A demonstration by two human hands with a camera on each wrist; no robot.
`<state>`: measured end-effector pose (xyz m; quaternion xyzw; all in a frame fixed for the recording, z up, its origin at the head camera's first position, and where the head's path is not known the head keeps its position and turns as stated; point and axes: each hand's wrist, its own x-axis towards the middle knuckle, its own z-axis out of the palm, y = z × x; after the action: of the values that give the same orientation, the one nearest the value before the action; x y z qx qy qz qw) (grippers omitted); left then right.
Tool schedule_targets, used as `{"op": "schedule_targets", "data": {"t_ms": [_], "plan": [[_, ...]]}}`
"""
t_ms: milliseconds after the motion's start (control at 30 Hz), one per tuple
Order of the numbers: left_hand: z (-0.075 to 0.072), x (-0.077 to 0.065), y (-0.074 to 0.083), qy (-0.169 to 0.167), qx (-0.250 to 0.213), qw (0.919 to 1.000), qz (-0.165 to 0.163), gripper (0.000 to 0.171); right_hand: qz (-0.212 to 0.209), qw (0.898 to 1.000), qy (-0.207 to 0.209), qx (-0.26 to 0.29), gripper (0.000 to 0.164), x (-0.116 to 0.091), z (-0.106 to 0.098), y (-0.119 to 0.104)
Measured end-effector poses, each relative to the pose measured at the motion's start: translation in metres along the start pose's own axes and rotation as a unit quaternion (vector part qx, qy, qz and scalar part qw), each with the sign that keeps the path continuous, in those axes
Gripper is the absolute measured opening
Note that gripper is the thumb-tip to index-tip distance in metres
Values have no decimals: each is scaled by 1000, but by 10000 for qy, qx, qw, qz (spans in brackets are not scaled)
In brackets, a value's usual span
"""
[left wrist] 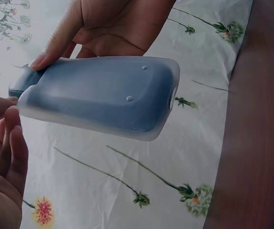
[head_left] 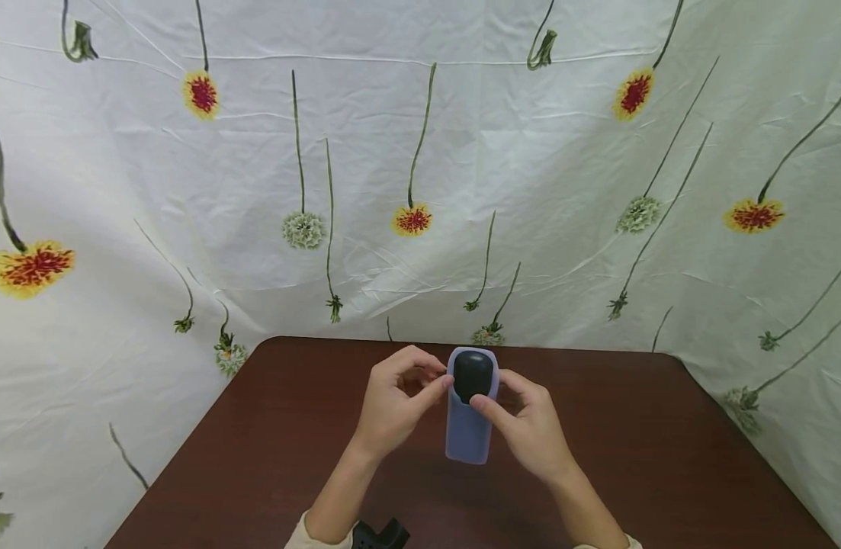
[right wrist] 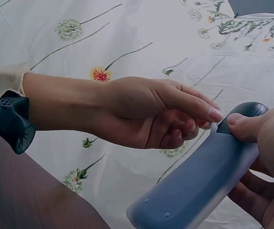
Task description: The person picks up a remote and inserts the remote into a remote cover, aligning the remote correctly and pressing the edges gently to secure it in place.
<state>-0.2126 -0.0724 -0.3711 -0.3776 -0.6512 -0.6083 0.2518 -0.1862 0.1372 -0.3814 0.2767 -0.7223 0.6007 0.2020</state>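
Note:
A long, translucent blue sleeve (head_left: 468, 438) surrounds a dark device whose black rounded end (head_left: 473, 374) shows at its top. It is held up over the table, between both hands. My left hand (head_left: 390, 404) pinches the sleeve's upper rim between thumb and forefinger. On the other side my right hand (head_left: 535, 431) grips the sleeve, its thumb pressed on the black end and its fingers behind. Two small raised dots and an opening at the lower end mark the sleeve (left wrist: 99, 95) in the left wrist view. The exact kind of device cannot be told.
A dark brown table (head_left: 269, 435) lies beneath the hands. Behind it hangs a white cloth (head_left: 564, 152) printed with flowers, which also covers the sides. A black wrist device (right wrist: 15, 121) is strapped at the left cuff.

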Motion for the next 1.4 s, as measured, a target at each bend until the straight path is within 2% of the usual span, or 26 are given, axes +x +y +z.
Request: {"op": "schedule_targets", "data": {"t_ms": [233,467,667,800,933,1067,1267,1400], "plan": [[1,1,0,-43,-159,9988,-470,9,-119,9999,91,-3,27,0,2,0],[-1,1,3,-174,-8,9946,-1023,7,-179,9997,127,53,25,0,4,1],[-5,2,0,-594,-392,9902,-1204,8,-245,9995,180,8,26,0,4,0],[-6,2,-1,-657,-685,9881,-1210,7,-282,9995,166,-10,26,0,4,-1],[-4,3,1,-469,-546,9900,-1214,6,-305,9994,144,-28,26,0,5,-1],[2,2,6,-6,-269,9934,-1114,6,-266,9996,95,-1,27,0,6,0],[13,1,8,745,-101,9955,-576,6,-29,10000,79,-18,29,0,11,-1],[20,-1,1,888,-93,9957,-250,7,107,9996,260,-62,28,0,11,-1]]}}
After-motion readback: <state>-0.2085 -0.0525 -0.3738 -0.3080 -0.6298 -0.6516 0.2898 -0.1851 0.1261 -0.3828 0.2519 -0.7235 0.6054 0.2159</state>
